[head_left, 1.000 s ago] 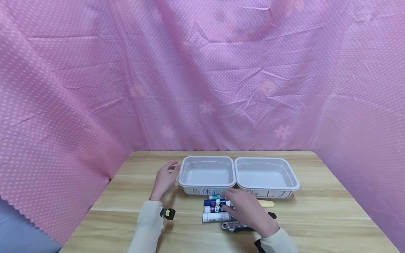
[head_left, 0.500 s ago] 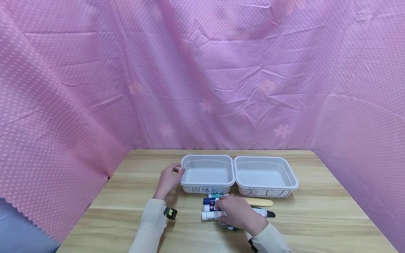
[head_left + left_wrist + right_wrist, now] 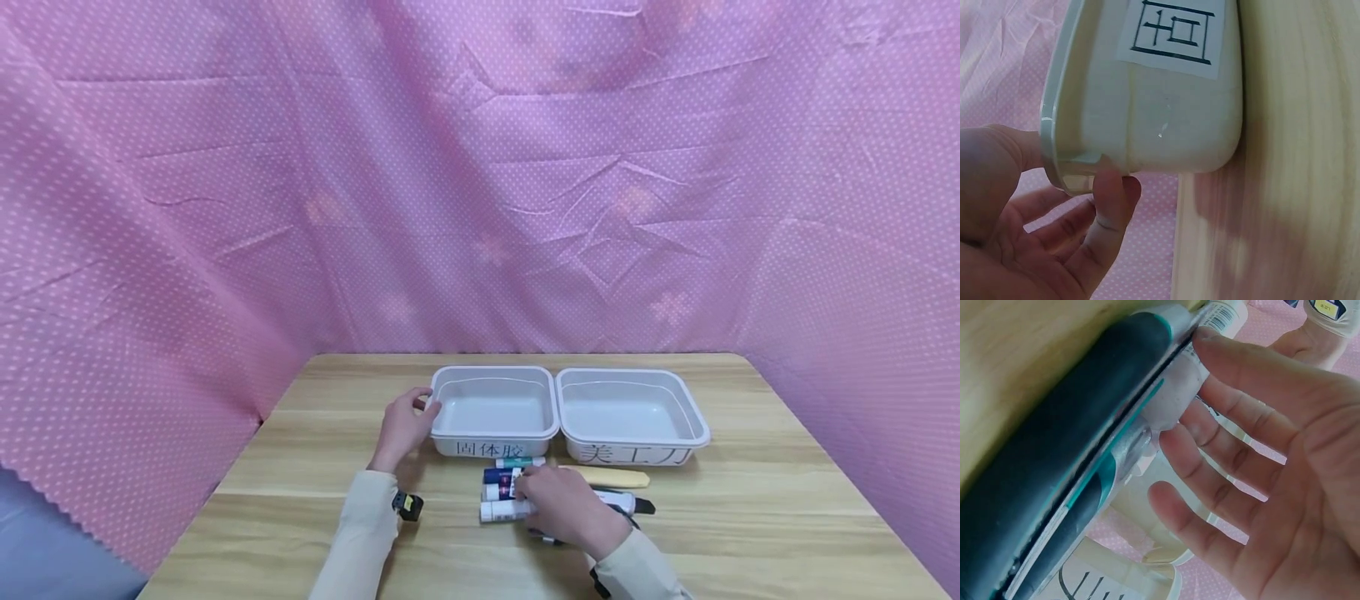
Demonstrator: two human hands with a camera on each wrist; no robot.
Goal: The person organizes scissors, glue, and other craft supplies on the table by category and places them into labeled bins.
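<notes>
My left hand [image 3: 401, 429] grips the left side of a white plastic box [image 3: 491, 437], with digits on both sides of the rim in the left wrist view. Over a row of stationery in front of the boxes is my right hand [image 3: 564, 504], its fingers spread and gently bent. Its thumb and index tips lie right at a white glue stick [image 3: 1222, 317] and the end of a dark utility knife [image 3: 1054, 406] with teal trim. A white glue stick [image 3: 495, 512], a blue glue stick [image 3: 495, 477] and a green-labelled glue stick [image 3: 521, 462] lie left of it.
A second white box [image 3: 633, 446] stands against the first one's right side; both bear printed labels. Right of the hand lie a yellow utility knife [image 3: 611, 477] and a white one [image 3: 618, 501] with a black end. A pink curtain [image 3: 480, 208] surrounds the wooden table [image 3: 787, 517].
My left hand has moved right onto the left box, whose left side shifts slightly right. The right hand has come down and left over the row of glue sticks and knives.
</notes>
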